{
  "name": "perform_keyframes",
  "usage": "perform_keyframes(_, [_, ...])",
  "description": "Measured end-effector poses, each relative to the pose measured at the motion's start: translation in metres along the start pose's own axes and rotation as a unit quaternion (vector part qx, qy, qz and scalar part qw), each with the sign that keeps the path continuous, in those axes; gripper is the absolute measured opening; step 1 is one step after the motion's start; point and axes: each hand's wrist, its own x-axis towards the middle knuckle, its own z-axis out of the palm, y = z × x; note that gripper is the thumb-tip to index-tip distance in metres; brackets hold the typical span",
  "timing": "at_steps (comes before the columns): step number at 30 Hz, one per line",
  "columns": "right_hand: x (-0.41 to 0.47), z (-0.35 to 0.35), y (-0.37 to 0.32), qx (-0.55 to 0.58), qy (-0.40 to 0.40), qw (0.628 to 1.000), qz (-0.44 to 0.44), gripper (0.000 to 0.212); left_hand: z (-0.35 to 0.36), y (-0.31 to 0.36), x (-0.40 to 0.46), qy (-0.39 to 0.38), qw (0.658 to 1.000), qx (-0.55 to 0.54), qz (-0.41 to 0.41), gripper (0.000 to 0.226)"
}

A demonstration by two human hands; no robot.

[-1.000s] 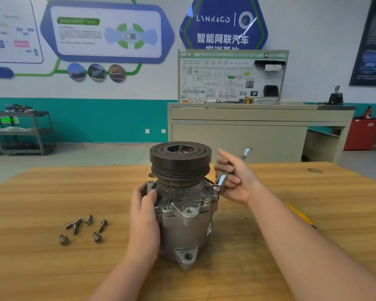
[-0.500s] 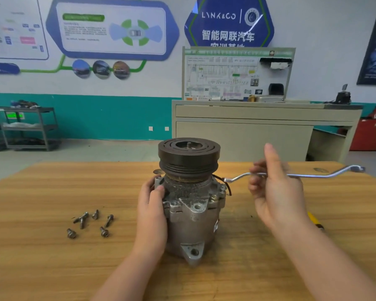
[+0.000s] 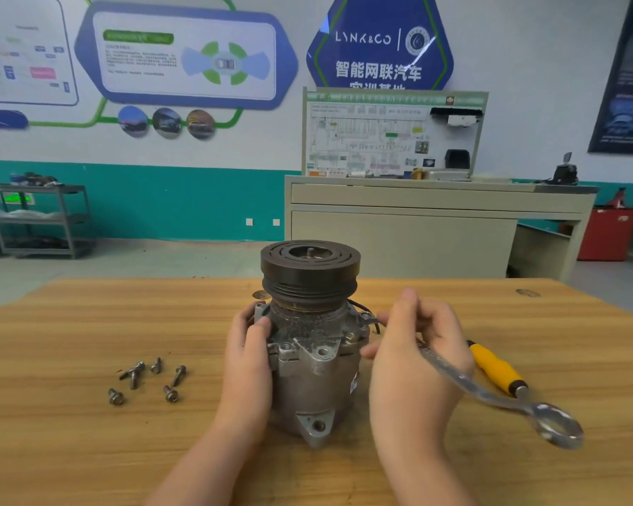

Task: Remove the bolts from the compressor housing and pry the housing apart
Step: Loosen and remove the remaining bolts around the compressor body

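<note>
Workbench of pale wood (image 3: 88, 451) carries the upright grey metal compressor housing (image 3: 313, 381). I see my left hand (image 3: 247, 363) curled against its side, right hand (image 3: 413, 356) fingers wrapped round a silver ring spanner (image 3: 497, 399). Six loose steel bolts (image 3: 147, 378) lie left.

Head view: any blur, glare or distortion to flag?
Head view: the wrench ring end is smeared by motion blur, and the right hand is slightly soft; the compressor and loose bolts are sharp. A white glare streak crosses the blue wall sign. Wide-angle bowing curves the table edge; lighting is even, shadows soft.
</note>
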Motion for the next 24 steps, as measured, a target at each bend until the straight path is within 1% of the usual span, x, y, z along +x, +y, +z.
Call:
perform_keyframes(3, [0.025, -0.003, 0.004, 0.049, -0.015, 0.994, 0.097, 0.032, -0.001, 0.000, -0.001, 0.000, 1.000, 0.000, -0.002, 0.024])
perform_keyframes(4, [0.040, -0.004, 0.008, 0.078, -0.037, 0.986, 0.146, 0.032, -0.001, 0.000, -0.001, 0.000, 1.000, 0.000, -0.001, 0.025])
perform_keyframes(5, [0.057, -0.005, 0.014, 0.116, -0.071, 0.969, 0.205, 0.030, -0.001, 0.000, -0.002, -0.003, 1.000, 0.001, 0.001, 0.025])
perform_keyframes(6, [0.073, -0.005, 0.020, 0.155, -0.113, 0.943, 0.271, 0.029, -0.001, 0.001, -0.002, -0.007, 1.000, 0.004, 0.004, 0.026])
perform_keyframes(7, [0.088, -0.003, 0.026, 0.183, -0.162, 0.908, 0.339, 0.028, -0.001, 0.001, -0.002, -0.010, 1.000, 0.004, 0.006, 0.025])
perform_keyframes(9, [0.107, 0.003, 0.039, 0.214, -0.264, 0.818, 0.463, 0.027, -0.001, 0.001, -0.002, -0.012, 1.000, 0.004, 0.007, 0.025])
perform_keyframes(10, [0.112, 0.008, 0.045, 0.226, -0.305, 0.773, 0.508, 0.025, -0.001, 0.001, -0.002, -0.014, 1.000, 0.005, 0.006, 0.026])
perform_keyframes(11, [0.115, 0.014, 0.051, 0.235, -0.339, 0.735, 0.539, 0.023, -0.001, 0.000, -0.002, -0.016, 1.000, 0.005, 0.004, 0.027])
perform_keyframes(12, [0.117, 0.021, 0.055, 0.239, -0.368, 0.705, 0.558, 0.022, -0.002, 0.000, -0.002, -0.018, 1.000, 0.004, 0.003, 0.028])
perform_keyframes(13, [0.119, 0.028, 0.058, 0.239, -0.392, 0.683, 0.568, 0.022, -0.002, -0.001, -0.001, -0.018, 1.000, 0.005, 0.003, 0.029])
perform_keyframes(15, [0.120, 0.037, 0.064, 0.251, -0.423, 0.656, 0.573, 0.025, -0.002, -0.002, 0.000, -0.021, 1.000, 0.005, 0.004, 0.029])
perform_keyframes(17, [0.120, 0.040, 0.067, 0.295, -0.425, 0.637, 0.572, 0.027, -0.002, -0.002, 0.001, -0.021, 1.000, 0.002, 0.003, 0.025])
perform_keyframes(18, [0.119, 0.039, 0.068, 0.338, -0.403, 0.627, 0.575, 0.026, -0.002, -0.002, 0.001, -0.020, 1.000, 0.001, 0.004, 0.024])
perform_keyframes(19, [0.120, 0.036, 0.067, 0.391, -0.359, 0.618, 0.581, 0.024, -0.002, -0.001, 0.001, -0.021, 1.000, -0.002, 0.006, 0.023])
perform_keyframes(20, [0.120, 0.031, 0.065, 0.444, -0.298, 0.612, 0.582, 0.021, -0.002, 0.000, 0.000, -0.024, 1.000, -0.004, 0.008, 0.024])
perform_keyframes(21, [0.121, 0.026, 0.061, 0.488, -0.235, 0.614, 0.574, 0.018, -0.001, 0.002, -0.001, -0.028, 1.000, -0.005, 0.009, 0.030])
perform_keyframes(22, [0.121, 0.019, 0.056, 0.507, -0.185, 0.634, 0.553, 0.017, -0.001, 0.003, -0.002, -0.030, 0.999, -0.008, 0.008, 0.039])
perform_keyframes(23, [0.120, 0.011, 0.049, 0.496, -0.155, 0.675, 0.524, 0.015, -0.002, 0.003, -0.002, -0.033, 0.999, -0.009, 0.006, 0.045])
perform_keyframes(24, [0.116, 0.004, 0.041, 0.462, -0.143, 0.724, 0.492, 0.015, -0.002, 0.004, -0.003, -0.035, 0.999, -0.007, 0.007, 0.046])
